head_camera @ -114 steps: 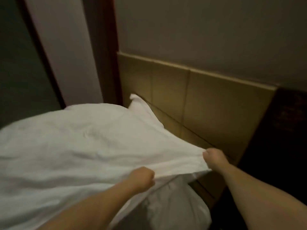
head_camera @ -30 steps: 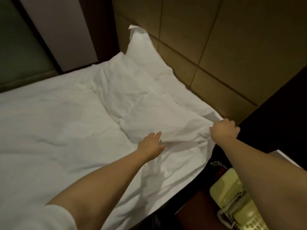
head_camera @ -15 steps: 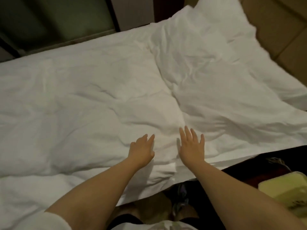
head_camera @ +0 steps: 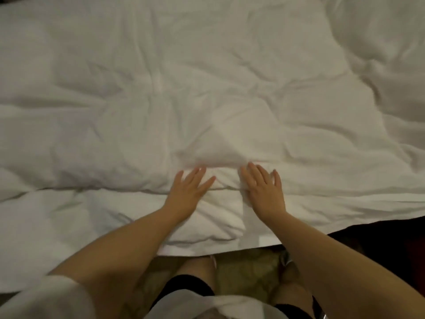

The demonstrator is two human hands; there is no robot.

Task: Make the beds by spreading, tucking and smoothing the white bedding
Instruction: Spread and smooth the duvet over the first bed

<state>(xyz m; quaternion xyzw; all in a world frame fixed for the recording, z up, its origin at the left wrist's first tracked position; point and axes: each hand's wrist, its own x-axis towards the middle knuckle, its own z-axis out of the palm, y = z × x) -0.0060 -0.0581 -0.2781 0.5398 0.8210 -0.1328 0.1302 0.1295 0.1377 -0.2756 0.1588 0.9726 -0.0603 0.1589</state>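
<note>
Here, 2 flat hands (head_camera: 187, 194) (head_camera: 264, 194) on bedding (head_camera: 138, 93)

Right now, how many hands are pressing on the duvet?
2. The left hand lies flat by the near edge of the duvet; the right hand lies flat beside it, apart. Neither is hidden.

Dim, warm indoor light; soft shadows fill the creases, with slight motion blur and wide-angle bending at the edges.

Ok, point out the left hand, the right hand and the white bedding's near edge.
left hand (head_camera: 188, 195): head view, back of the hand.
right hand (head_camera: 264, 193): head view, back of the hand.
white bedding (head_camera: 218, 238): head view, just inside its near edge.
</note>
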